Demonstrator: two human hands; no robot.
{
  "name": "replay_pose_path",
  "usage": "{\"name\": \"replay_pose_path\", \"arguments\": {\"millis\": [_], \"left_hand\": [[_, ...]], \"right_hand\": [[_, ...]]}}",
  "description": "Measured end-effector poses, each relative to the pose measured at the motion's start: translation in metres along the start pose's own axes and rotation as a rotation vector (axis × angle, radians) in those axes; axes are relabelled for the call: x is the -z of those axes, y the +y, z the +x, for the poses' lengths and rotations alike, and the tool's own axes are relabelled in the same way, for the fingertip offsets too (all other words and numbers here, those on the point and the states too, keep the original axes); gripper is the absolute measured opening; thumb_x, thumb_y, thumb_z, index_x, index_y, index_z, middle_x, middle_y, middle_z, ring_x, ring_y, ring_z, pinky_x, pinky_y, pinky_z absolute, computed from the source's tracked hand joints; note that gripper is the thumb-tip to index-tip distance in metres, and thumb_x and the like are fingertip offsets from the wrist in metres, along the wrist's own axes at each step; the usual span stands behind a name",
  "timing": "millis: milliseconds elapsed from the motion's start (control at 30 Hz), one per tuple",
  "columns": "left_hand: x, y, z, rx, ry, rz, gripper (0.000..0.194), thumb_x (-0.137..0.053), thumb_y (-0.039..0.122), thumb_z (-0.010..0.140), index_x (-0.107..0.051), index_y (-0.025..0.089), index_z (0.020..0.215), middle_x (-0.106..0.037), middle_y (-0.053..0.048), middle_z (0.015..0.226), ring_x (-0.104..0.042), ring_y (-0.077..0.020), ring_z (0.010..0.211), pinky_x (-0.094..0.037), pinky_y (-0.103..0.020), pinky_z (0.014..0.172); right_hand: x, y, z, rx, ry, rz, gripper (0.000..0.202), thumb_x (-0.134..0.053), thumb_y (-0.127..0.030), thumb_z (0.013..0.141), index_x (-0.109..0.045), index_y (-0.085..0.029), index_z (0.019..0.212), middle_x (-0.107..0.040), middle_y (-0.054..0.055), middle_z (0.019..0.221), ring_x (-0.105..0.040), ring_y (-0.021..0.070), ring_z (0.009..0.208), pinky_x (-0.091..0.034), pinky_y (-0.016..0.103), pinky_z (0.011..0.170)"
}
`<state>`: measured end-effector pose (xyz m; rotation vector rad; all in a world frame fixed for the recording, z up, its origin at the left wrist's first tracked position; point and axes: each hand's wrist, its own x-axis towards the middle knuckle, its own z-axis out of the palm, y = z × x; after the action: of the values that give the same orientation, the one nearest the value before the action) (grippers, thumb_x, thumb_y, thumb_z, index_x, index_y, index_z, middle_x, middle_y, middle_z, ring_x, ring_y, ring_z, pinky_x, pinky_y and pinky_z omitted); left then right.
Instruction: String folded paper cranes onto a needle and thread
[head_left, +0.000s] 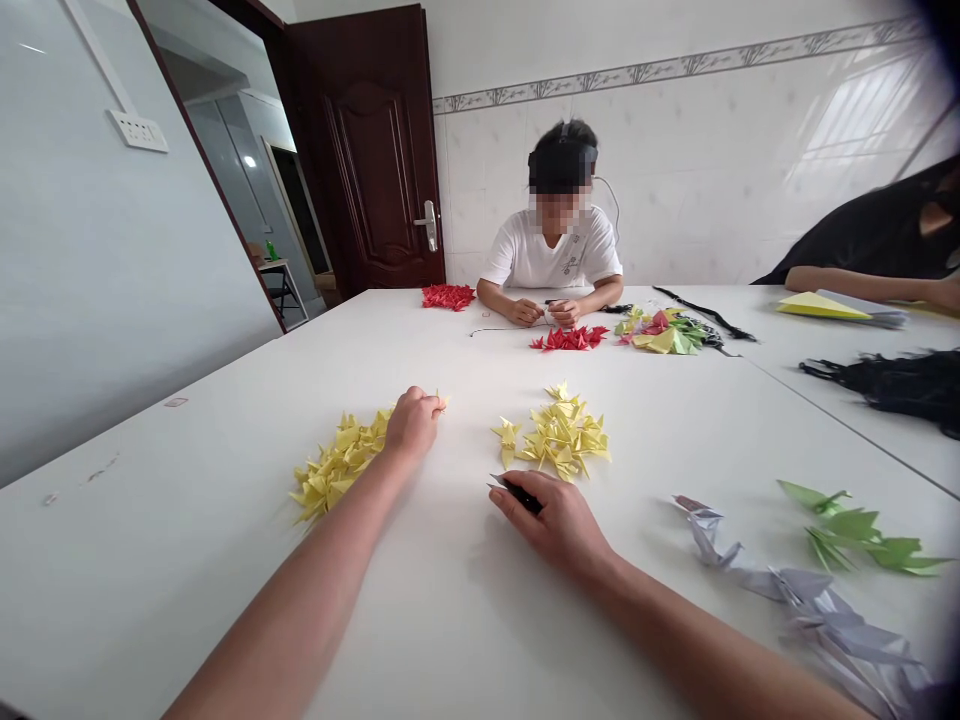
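Note:
My left hand (414, 425) is closed in a pinch on a small yellow paper crane (443, 402), mostly hidden by the fingers. It is at the far end of a pile of yellow folded cranes (337, 462), part of which my forearm covers. In my right hand (559, 515) lies a small black tool with pointed metal tips (521, 494); the fingers wrap round it, so its exact kind is hard to tell. Just beyond that hand sits a second heap of yellow cranes (564, 435), with one crane (508, 440) at its left side.
Across the white table (420, 630), a person (555, 240) handles a thin thread near red cranes (571, 339). More red ones (448, 297) lie farther back. Grey cranes (825, 610) and green cranes (870, 535) are at the right, below a black bundle (892, 388). Another person's arm (855, 280) rests there.

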<state>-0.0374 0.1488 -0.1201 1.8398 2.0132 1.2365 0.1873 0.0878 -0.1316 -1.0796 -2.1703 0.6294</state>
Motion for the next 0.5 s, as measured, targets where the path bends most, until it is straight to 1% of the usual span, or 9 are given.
{"name": "replay_pose_path", "arguments": {"millis": [100, 167, 200, 267, 333, 367, 433, 500], "left_hand": [[-0.001, 0.013, -0.006, -0.015, 0.023, -0.092, 0.012, -0.055, 0.016, 0.073, -0.067, 0.019, 0.076, -0.057, -0.006, 0.093, -0.049, -0.0241, 0.104, -0.037, -0.036, 0.093], [-0.005, 0.023, -0.016, -0.003, 0.009, -0.182, 0.012, -0.054, 0.019, 0.075, -0.065, 0.019, 0.08, -0.059, -0.006, 0.097, -0.051, -0.0225, 0.104, -0.039, -0.034, 0.092], [-0.009, 0.027, -0.022, 0.012, -0.013, -0.232, 0.013, -0.052, 0.021, 0.077, -0.063, 0.019, 0.083, -0.061, -0.006, 0.095, -0.055, -0.0214, 0.099, -0.042, -0.034, 0.088], [-0.016, 0.035, -0.034, 0.052, -0.074, -0.332, 0.016, -0.049, 0.026, 0.08, -0.06, 0.017, 0.087, -0.064, -0.005, 0.087, -0.061, -0.0186, 0.083, -0.048, -0.031, 0.076], [-0.024, 0.04, -0.045, 0.085, -0.139, -0.42, 0.019, -0.049, 0.03, 0.08, -0.059, 0.016, 0.087, -0.064, -0.003, 0.076, -0.061, -0.0155, 0.069, -0.049, -0.028, 0.067], [-0.027, 0.043, -0.049, 0.096, -0.166, -0.457, 0.02, -0.05, 0.031, 0.08, -0.06, 0.015, 0.087, -0.064, -0.002, 0.072, -0.061, -0.0143, 0.065, -0.049, -0.027, 0.065], [-0.031, 0.046, -0.056, 0.111, -0.215, -0.513, 0.021, -0.052, 0.032, 0.079, -0.062, 0.015, 0.087, -0.064, -0.001, 0.068, -0.061, -0.0135, 0.064, -0.049, -0.026, 0.067], [-0.032, 0.048, -0.06, 0.123, -0.26, -0.548, 0.022, -0.054, 0.029, 0.077, -0.064, 0.014, 0.09, -0.067, -0.002, 0.071, -0.062, -0.0141, 0.068, -0.05, -0.026, 0.069]], "right_hand": [[0.0, 0.0, -0.001, 0.006, 0.011, -0.008, 0.027, -0.046, -0.04, 0.087, -0.064, -0.021, 0.08, -0.06, 0.0, 0.067, -0.053, 0.0139, 0.059, -0.038, 0.023, 0.054], [-0.001, -0.001, -0.001, 0.006, 0.015, -0.012, 0.027, -0.046, -0.039, 0.087, -0.064, -0.021, 0.079, -0.061, 0.0, 0.067, -0.054, 0.0138, 0.06, -0.038, 0.023, 0.055], [0.0, -0.001, -0.001, 0.005, 0.018, -0.014, 0.027, -0.045, -0.039, 0.087, -0.064, -0.021, 0.08, -0.062, 0.0, 0.068, -0.054, 0.0139, 0.061, -0.038, 0.023, 0.055], [0.0, -0.001, -0.001, -0.004, 0.028, -0.019, 0.027, -0.045, -0.039, 0.087, -0.064, -0.021, 0.083, -0.064, 0.0, 0.072, -0.056, 0.0142, 0.063, -0.038, 0.023, 0.056], [0.001, 0.001, 0.0, -0.026, 0.046, -0.027, 0.026, -0.045, -0.039, 0.087, -0.064, -0.021, 0.086, -0.065, 0.001, 0.074, -0.057, 0.0148, 0.066, -0.038, 0.023, 0.057], [0.002, 0.002, 0.0, -0.041, 0.057, -0.032, 0.026, -0.045, -0.039, 0.087, -0.064, -0.022, 0.086, -0.065, 0.001, 0.074, -0.057, 0.0151, 0.066, -0.038, 0.023, 0.057], [0.003, 0.006, 0.003, -0.071, 0.075, -0.045, 0.026, -0.044, -0.038, 0.088, -0.064, -0.022, 0.085, -0.066, 0.0, 0.073, -0.057, 0.0153, 0.066, -0.038, 0.023, 0.056], [0.005, 0.011, 0.005, -0.093, 0.086, -0.057, 0.028, -0.043, -0.038, 0.088, -0.064, -0.022, 0.082, -0.066, 0.001, 0.072, -0.057, 0.0154, 0.064, -0.037, 0.023, 0.056]]}}
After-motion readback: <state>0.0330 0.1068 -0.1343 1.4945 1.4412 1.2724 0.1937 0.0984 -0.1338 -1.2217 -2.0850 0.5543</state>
